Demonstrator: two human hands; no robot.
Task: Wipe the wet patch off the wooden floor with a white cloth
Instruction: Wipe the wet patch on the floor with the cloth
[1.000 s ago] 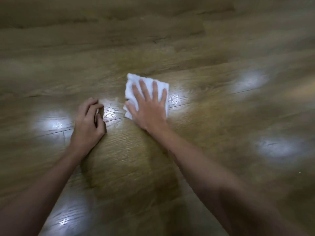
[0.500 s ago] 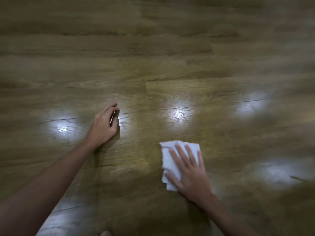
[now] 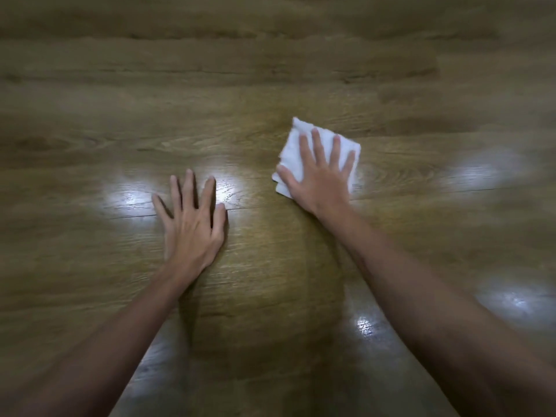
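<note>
A folded white cloth (image 3: 292, 150) lies flat on the wooden floor (image 3: 270, 70), right of centre. My right hand (image 3: 319, 183) presses down on it, palm flat and fingers spread, covering most of its near half. My left hand (image 3: 192, 228) rests flat on the bare boards to the left of the cloth, about a hand's width away, with its fingers apart and nothing in it. I cannot tell a wet patch apart from the shiny glare on the boards.
Bright light reflections sit on the floor near my left hand (image 3: 129, 200), at the far right (image 3: 481, 173) and at the lower right (image 3: 511, 302). A dark shadow (image 3: 264, 296) falls between my forearms. Bare planks stretch on all sides.
My right hand has slid the cloth away from me, up and to the right. My left hand has gone from curled to flat with spread fingers. The view is blurred by motion.
</note>
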